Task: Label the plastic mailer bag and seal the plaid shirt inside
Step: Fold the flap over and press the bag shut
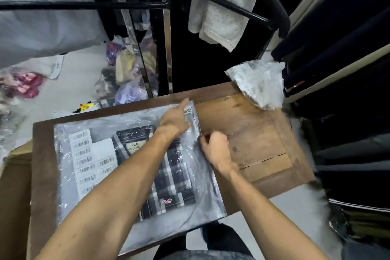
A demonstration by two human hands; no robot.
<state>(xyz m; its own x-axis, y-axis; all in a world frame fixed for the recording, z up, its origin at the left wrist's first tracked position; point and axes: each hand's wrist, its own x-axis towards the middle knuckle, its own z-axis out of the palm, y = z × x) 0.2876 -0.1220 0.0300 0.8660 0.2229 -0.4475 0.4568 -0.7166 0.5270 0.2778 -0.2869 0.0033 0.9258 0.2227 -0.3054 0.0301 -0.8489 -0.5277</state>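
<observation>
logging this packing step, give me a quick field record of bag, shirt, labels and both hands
mailer bag: clear, flat on wooden table
plaid shirt: folded inside bag
label sheet: barcode stickers, left part of bag
small label: far right corner of bag
left hand: flat on bag
right hand: pinching bag's right edge

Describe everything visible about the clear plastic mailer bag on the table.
The mailer bag is clear, glossy, wrinkled plastic, lying flat on the wooden table, its near edge overhanging. A folded plaid shirt with a dark brand tag shows through it, beside a white sheet of barcode stickers, which may lie in or on the bag. A small barcode label sits at its far right corner. The left hand presses flat near that corner; the right hand pinches the right edge.
</observation>
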